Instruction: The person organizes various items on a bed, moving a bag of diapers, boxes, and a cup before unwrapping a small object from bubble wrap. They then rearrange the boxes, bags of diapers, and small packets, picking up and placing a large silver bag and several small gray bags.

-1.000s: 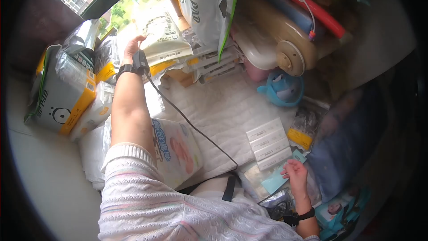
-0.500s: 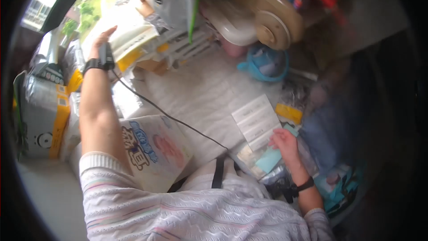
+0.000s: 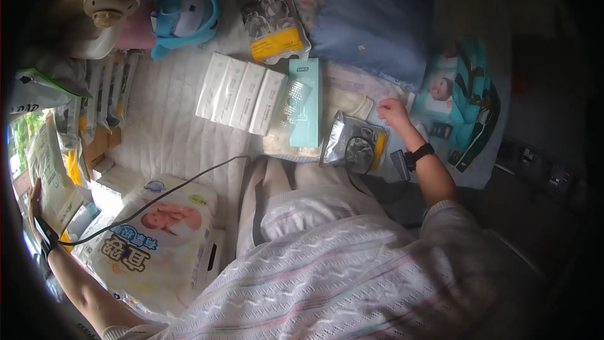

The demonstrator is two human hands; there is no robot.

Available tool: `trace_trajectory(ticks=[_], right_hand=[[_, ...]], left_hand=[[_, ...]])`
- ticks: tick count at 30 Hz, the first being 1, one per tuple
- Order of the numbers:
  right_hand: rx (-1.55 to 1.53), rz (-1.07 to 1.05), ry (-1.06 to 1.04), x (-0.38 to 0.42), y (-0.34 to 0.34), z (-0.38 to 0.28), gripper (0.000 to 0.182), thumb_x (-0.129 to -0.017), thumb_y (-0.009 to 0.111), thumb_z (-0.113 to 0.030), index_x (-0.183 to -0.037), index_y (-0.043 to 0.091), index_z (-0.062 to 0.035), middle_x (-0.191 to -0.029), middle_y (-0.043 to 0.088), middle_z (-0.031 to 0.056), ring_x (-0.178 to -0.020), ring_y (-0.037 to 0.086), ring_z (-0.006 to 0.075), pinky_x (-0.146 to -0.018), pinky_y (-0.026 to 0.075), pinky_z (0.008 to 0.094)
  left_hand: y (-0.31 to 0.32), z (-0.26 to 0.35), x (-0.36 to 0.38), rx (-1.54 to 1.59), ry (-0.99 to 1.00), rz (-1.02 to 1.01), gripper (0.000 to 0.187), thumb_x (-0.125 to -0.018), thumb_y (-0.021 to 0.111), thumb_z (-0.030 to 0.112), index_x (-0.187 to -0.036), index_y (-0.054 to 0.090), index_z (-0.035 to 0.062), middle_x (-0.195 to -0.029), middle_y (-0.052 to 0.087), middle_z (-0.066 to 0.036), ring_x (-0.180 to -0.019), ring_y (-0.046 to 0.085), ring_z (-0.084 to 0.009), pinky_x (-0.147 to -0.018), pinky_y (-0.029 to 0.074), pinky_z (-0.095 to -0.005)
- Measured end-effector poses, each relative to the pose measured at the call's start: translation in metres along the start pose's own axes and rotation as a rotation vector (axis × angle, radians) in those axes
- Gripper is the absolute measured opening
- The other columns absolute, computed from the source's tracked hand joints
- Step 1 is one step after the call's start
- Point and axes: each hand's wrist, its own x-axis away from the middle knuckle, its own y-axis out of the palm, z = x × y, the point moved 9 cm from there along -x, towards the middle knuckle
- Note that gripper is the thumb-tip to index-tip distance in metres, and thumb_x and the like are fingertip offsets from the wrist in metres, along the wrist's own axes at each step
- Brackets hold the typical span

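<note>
At the far left edge, my left hand (image 3: 36, 204) is seen from the side, fingers stretched upward along a white plastic package (image 3: 51, 160) by the window. It looks flat against the package rather than wrapped round it. My right hand (image 3: 393, 113) hovers with loosely curled fingers over folded cloths (image 3: 355, 97); nothing shows in it. Close to it lie a silver zip pouch (image 3: 352, 145) with a yellow band and a flat teal packet (image 3: 305, 104). Left of the packet is a bundle of white tissue packs (image 3: 242, 93).
A large diaper pack (image 3: 160, 239) lies left of my legs, a black cable (image 3: 170, 198) crossing it. Further off are a zip bag with a yellow label (image 3: 274, 22), a blue round item (image 3: 184, 16) and a navy pillow (image 3: 371, 19). A teal bag (image 3: 465, 104) lies at right.
The view has swung to the right. My left hand now appears at the far left edge, still beside white packages. My right hand's fingers look more curled, and it is over the cloths.
</note>
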Motion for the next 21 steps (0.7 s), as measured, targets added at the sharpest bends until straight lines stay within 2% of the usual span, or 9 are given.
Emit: trace_trajectory(ticks=[4, 6, 9, 12, 13, 14, 15, 17, 21], right_hand=[[-0.215, -0.223, -0.138, 0.001, 0.04, -0.057, 0.029, -0.076, 0.062, -0.025, -0.091, 0.062, 0.0, -0.077, 0.064, 0.008, -0.067, 0.06, 0.0143, -0.059, 0.047, 0.0283], [-0.273, -0.149, -0.383, -0.016, 0.056, -0.117, 0.032, -0.076, 0.062, -0.027, -0.092, 0.062, 0.0009, -0.081, 0.064, 0.0106, -0.072, 0.06, 0.0162, -0.064, 0.047, 0.0284], [-0.465, -0.128, -0.544, -0.031, 0.08, -0.207, 0.037, -0.074, 0.065, -0.028, -0.096, 0.06, 0.0013, -0.087, 0.064, 0.0129, -0.075, 0.06, 0.0177, -0.068, 0.046, 0.0286], [-0.356, -0.202, -0.59, -0.054, 0.106, -0.254, 0.045, -0.072, 0.068, -0.028, -0.103, 0.056, 0.0022, -0.094, 0.063, 0.0139, -0.078, 0.06, 0.0192, -0.071, 0.047, 0.0283], [-0.353, -0.227, -0.509, -0.058, 0.112, -0.258, 0.048, -0.071, 0.069, -0.027, -0.106, 0.055, 0.002, -0.096, 0.062, 0.0138, -0.078, 0.06, 0.0209, -0.069, 0.048, 0.0306], [-0.347, -0.251, -0.432, -0.062, 0.118, -0.264, 0.051, -0.07, 0.07, -0.027, -0.108, 0.053, 0.0019, -0.099, 0.061, 0.0137, -0.079, 0.06, 0.0225, -0.066, 0.049, 0.0328], [-0.346, -0.257, -0.457, -0.066, 0.124, -0.272, 0.051, -0.07, 0.07, -0.027, -0.108, 0.053, 0.0019, -0.099, 0.061, 0.0137, -0.079, 0.06, 0.0225, -0.066, 0.049, 0.0328], [-0.458, -0.404, -0.29, -0.088, 0.159, -0.256, 0.05, -0.069, 0.071, -0.027, -0.108, 0.054, -0.0005, -0.098, 0.06, 0.0128, -0.077, 0.06, 0.0251, -0.056, 0.05, 0.0348], [-0.542, -0.477, -0.216, -0.077, 0.152, -0.28, 0.034, -0.072, 0.069, -0.024, -0.089, 0.056, 0.0025, -0.064, 0.055, 0.0079, -0.045, 0.05, 0.0171, -0.036, 0.038, 0.0311]], left_hand=[[0.023, 0.033, 0.041, -0.074, 0.033, -0.017, 0.057, -0.076, 0.061, 0.03, -0.123, 0.045, 0.0006, -0.109, 0.057, -0.011, -0.09, 0.058, -0.0192, -0.078, 0.046, -0.0285], [0.042, 0.049, 0.057, -0.081, 0.053, -0.026, 0.058, -0.076, 0.061, 0.029, -0.124, 0.045, 0.0005, -0.109, 0.057, -0.012, -0.09, 0.058, -0.0192, -0.078, 0.046, -0.0284], [0.073, 0.063, 0.067, 0.001, 0.146, 0.0, 0.061, -0.075, 0.058, 0.023, -0.128, 0.039, 0.0006, -0.112, 0.055, -0.013, -0.091, 0.057, -0.0197, -0.078, 0.045, -0.028], [0.158, 0.098, 0.065, 0.103, 0.295, -0.289, 0.064, -0.07, 0.059, 0.019, -0.126, 0.04, -0.0042, -0.108, 0.057, -0.014, -0.09, 0.058, -0.0196, -0.08, 0.045, -0.0284], [0.2, 0.116, 0.073, 0.107, 0.337, -0.411, 0.066, -0.067, 0.06, 0.019, -0.125, 0.04, -0.006, -0.107, 0.057, -0.015, -0.089, 0.058, -0.0197, -0.08, 0.045, -0.0284], [0.226, 0.12, 0.07, 0.157, 0.329, -0.366, 0.07, -0.064, 0.063, 0.02, -0.123, 0.04, -0.0088, -0.106, 0.058, -0.016, -0.089, 0.058, -0.0195, -0.081, 0.045, -0.0278], [0.252, 0.117, 0.054, 0.098, 0.347, -0.432, 0.066, -0.064, 0.063, 0.016, -0.122, 0.042, -0.0076, -0.107, 0.058, -0.015, -0.09, 0.058, -0.0186, -0.08, 0.045, -0.0268], [0.312, 0.113, 0.046, 0.183, 0.304, -0.499, 0.056, -0.069, 0.065, 0.007, -0.121, 0.046, -0.004, -0.106, 0.059, -0.011, -0.09, 0.058, -0.0168, -0.081, 0.044, -0.0263], [0.391, 0.077, 0.028, 0.525, 0.216, -0.62, 0.054, -0.072, 0.069, 0.008, -0.12, 0.047, -0.0045, -0.104, 0.06, -0.011, -0.09, 0.058, -0.016, -0.083, 0.044, -0.0263]])
